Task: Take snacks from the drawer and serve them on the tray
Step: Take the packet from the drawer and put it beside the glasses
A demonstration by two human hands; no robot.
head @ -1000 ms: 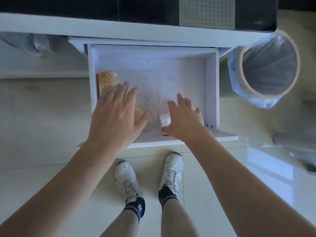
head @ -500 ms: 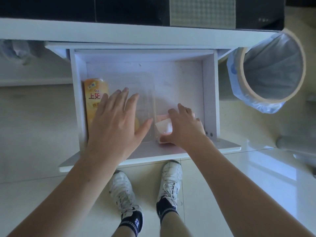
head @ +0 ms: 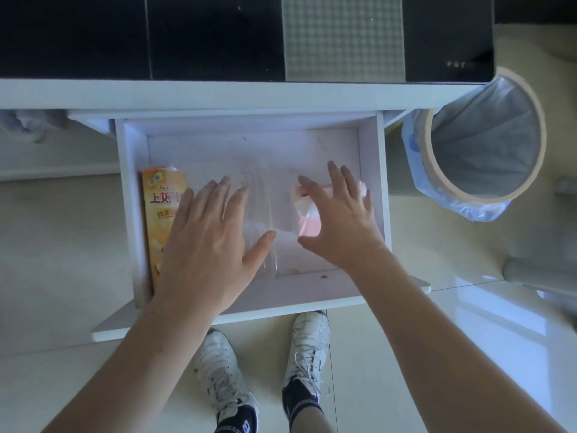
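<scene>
An orange cardboard snack box point(head: 159, 214) is being kept against the left wall of the open white drawer point(head: 246, 132), beside a clear plastic tray point(head: 249, 195) and a pink-and-white wrapped snack point(head: 307, 218). Both are being partly covered by the left hand point(head: 209, 235) and right hand point(head: 340, 220), each spread wide, nothing being gripped. The drawer's rear floor is being left bare. The tray's outline is being blurred.

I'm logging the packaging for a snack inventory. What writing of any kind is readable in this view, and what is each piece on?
"Ois": top of the orange snack box in the drawer; the rest is hidden by the left hand.
"上好": large red characters on the same box, cut off by the hand.
Small badges on the box: too blurred to read.
Faint marking on the black appliance: unreadable.
Pink packet: no readable text.
</scene>
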